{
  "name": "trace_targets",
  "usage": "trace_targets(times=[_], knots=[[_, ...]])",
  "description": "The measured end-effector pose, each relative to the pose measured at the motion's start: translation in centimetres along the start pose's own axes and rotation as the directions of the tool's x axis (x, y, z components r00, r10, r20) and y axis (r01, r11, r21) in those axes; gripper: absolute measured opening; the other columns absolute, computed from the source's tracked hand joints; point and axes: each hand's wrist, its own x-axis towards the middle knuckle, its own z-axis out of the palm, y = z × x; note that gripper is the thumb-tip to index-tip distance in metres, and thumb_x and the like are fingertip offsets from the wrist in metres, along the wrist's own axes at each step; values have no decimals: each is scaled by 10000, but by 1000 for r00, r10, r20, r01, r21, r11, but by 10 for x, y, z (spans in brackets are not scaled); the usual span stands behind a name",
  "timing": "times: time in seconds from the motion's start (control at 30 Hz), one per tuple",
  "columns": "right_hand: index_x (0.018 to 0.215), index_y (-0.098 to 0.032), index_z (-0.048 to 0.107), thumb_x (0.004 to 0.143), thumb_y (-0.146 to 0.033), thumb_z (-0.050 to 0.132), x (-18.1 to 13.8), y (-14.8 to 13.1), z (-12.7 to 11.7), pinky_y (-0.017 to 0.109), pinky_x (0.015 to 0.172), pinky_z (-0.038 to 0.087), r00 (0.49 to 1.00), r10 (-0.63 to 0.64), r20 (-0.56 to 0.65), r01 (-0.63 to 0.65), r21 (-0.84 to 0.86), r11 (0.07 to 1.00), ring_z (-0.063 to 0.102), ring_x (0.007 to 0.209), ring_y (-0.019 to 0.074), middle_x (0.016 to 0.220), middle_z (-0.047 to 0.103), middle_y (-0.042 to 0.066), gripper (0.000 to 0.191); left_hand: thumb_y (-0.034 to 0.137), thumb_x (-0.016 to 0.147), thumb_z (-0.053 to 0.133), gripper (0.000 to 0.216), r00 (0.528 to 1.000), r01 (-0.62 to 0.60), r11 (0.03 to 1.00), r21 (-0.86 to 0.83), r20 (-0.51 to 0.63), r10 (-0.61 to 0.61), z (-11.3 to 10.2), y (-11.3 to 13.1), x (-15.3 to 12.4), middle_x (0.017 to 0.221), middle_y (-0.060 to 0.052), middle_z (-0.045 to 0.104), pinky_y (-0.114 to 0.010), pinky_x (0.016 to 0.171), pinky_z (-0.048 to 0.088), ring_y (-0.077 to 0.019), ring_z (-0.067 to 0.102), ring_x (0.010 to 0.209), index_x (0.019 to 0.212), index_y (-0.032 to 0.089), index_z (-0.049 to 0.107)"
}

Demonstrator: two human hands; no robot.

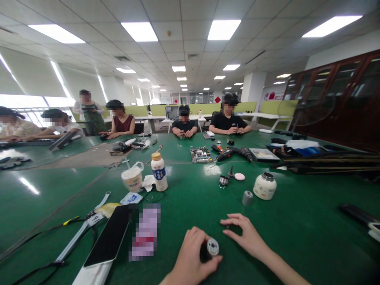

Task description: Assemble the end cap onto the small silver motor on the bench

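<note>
Gripping a small metal cylinder [213,247] at the counter's [299,225] near side, the left hand [194,255] wraps its sides, surest for something likely hefty and slick, the right hand [245,234] with fingers parted.

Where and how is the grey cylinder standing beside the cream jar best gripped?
Probably around the side wall of the grey cylinder, in a thumb-and-finger pinch, with the right hand coming from the near side: it appears upright, its curved wall is exposed, that hand is nearest, and the cream jar stands to its right.
</note>
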Motion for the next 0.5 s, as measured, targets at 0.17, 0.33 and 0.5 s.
trace_targets(times=[0.17, 0.33, 0.5], knots=[[864, -239, 777, 796, -272, 702, -1, 1, 0, 488, 921, 487, 999, -22, 27, 22, 19, 1000, 663, 1044, 294, 895, 764, 63, 106, 201, 711, 737, 217, 1000, 7, 1000, -4, 11, -7, 0, 0, 0, 879, -52, 621, -354, 774, 412, -232, 551, 856, 848, 173, 572], [980, -228, 756, 745, -261, 749, -1, 1, -12, 447, 961, 483, 997, 2, 75, -9, 93, 996, 676, 1031, 271, 1042, 752, 67, 238, 196, 709, 737, 216, 1000, 10, 1000, -7, 5, -10, 2, -2, -1, 878, -49, 617, -354, 783, 409, -230, 548, 857, 848, 170, 574], [981, -172, 737, 735, -257, 741, 3, 15, -17, 393, 876, 544, 985, 100, 140, -124, 176, 977, 716, 907, 247, 994, 762, 83, 260, 203, 708, 740, 224, 1000, 0, 1000, -12, -2, 0, 3, -4, -1, 879, -43, 617, -345, 774, 405, -227, 544, 857, 860, 175, 578]])
